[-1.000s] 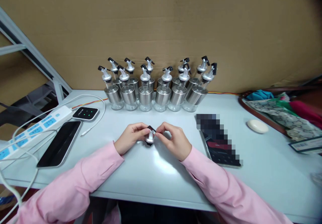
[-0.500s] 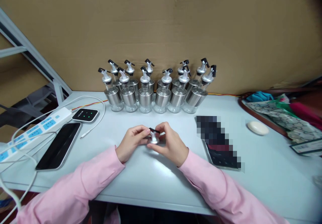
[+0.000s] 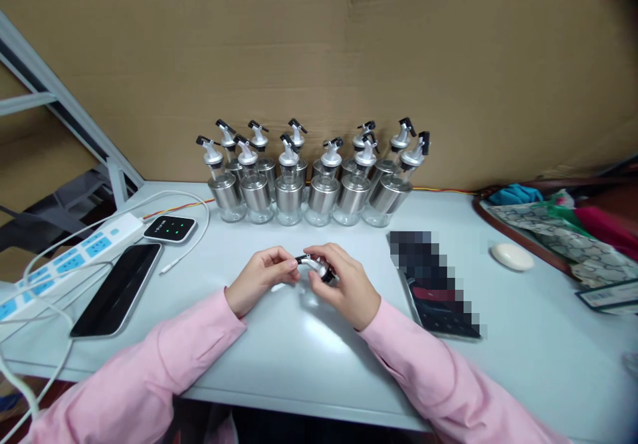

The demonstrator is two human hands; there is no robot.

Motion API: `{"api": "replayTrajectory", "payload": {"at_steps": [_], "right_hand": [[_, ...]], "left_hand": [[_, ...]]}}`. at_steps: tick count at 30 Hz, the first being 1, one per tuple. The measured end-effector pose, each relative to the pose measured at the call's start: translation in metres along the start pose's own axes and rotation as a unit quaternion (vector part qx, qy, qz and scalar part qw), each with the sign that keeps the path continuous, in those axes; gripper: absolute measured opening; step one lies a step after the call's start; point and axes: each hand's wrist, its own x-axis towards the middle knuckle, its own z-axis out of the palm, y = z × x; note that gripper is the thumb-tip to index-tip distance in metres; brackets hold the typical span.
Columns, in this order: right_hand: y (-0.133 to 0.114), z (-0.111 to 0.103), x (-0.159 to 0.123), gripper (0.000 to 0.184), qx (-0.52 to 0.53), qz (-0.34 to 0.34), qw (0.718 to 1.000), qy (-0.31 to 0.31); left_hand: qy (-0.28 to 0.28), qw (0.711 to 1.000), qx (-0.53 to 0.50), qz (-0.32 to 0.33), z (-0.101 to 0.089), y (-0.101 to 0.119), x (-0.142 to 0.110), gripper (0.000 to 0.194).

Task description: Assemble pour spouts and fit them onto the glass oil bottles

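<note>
Between my two hands is a silver pour spout [image 3: 315, 266] with a black flip lever, lying on its side just above the table. My left hand [image 3: 264, 274] pinches its black lever end between thumb and fingers. Around the wider base, my right hand [image 3: 345, 283] has its thumb and fingers closed. Behind my hands stand two rows of glass oil bottles [image 3: 323, 195] with steel sleeves. Each of them carries a silver spout with a black lever.
At left lie a white power strip [image 3: 70, 258], a black phone [image 3: 117, 291], a small white-rimmed device [image 3: 170, 228] and a white cable. A dark tablet-like slab [image 3: 433, 291], a cream oval object [image 3: 512, 256] and a patterned bag [image 3: 538, 231] are at right. Cardboard [image 3: 319, 45] rises behind.
The spout has tipped from upright onto its side, its base now pointing right. My right hand has turned with it and shifted slightly right, while my left hand stays near its place.
</note>
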Motion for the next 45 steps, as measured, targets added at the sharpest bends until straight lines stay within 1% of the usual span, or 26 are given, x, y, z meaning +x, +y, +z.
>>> {"api": "replayTrajectory", "payload": {"at_steps": [3,7,8,11,13,18,22,26,29,39,42,45], "right_hand": [[0.0007,-0.0006,-0.0003,0.025,-0.020,-0.018,1.000,-0.009],[0.0009,0.0004,-0.0026,0.031,-0.019,0.003,0.999,-0.030],[0.0009,0.0008,-0.0031,0.036,-0.014,0.012,0.999,-0.031],[0.0007,0.0020,-0.0040,0.061,-0.007,0.030,0.999,-0.033],[0.0004,0.0023,-0.0040,0.067,-0.008,0.040,0.998,-0.038],[-0.0023,0.0028,-0.0041,0.064,-0.010,0.066,0.997,-0.040],[-0.0030,0.0039,-0.0048,0.064,-0.005,0.047,0.998,-0.034],[-0.0018,0.0041,-0.0046,0.064,-0.014,0.041,0.999,-0.005],[-0.0012,0.0041,-0.0046,0.064,-0.028,0.032,0.999,0.014],[-0.0004,0.0042,-0.0051,0.070,-0.038,0.040,0.998,0.035],[0.0000,0.0038,-0.0048,0.071,-0.044,0.037,0.998,0.032],[0.0009,0.0044,-0.0047,0.072,-0.033,0.028,0.999,0.004]], "left_hand": [[-0.018,0.999,0.038,-0.010,-0.0031,0.0002,0.0009,0.033],[-0.049,0.996,0.080,-0.014,-0.0043,0.0028,0.0006,0.032],[-0.056,0.994,0.089,-0.013,-0.0042,0.0037,0.0004,0.031],[-0.077,0.990,0.117,-0.010,-0.0035,0.0062,-0.0003,0.028],[-0.088,0.988,0.124,-0.013,-0.0031,0.0072,-0.0007,0.026],[-0.089,0.988,0.129,-0.011,-0.0041,0.0067,-0.0006,0.026],[-0.096,0.987,0.126,0.001,-0.0049,0.0052,-0.0006,0.024],[-0.081,0.988,0.129,0.015,-0.0039,0.0055,-0.0006,0.024],[-0.080,0.989,0.128,0.012,-0.0033,0.0058,-0.0003,0.027],[-0.062,0.992,0.108,0.007,-0.0027,0.0032,-0.0003,0.031],[-0.077,0.991,0.113,0.007,-0.0024,0.0030,-0.0006,0.029],[-0.104,0.986,0.127,0.012,-0.0021,0.0046,-0.0019,0.026]]}}
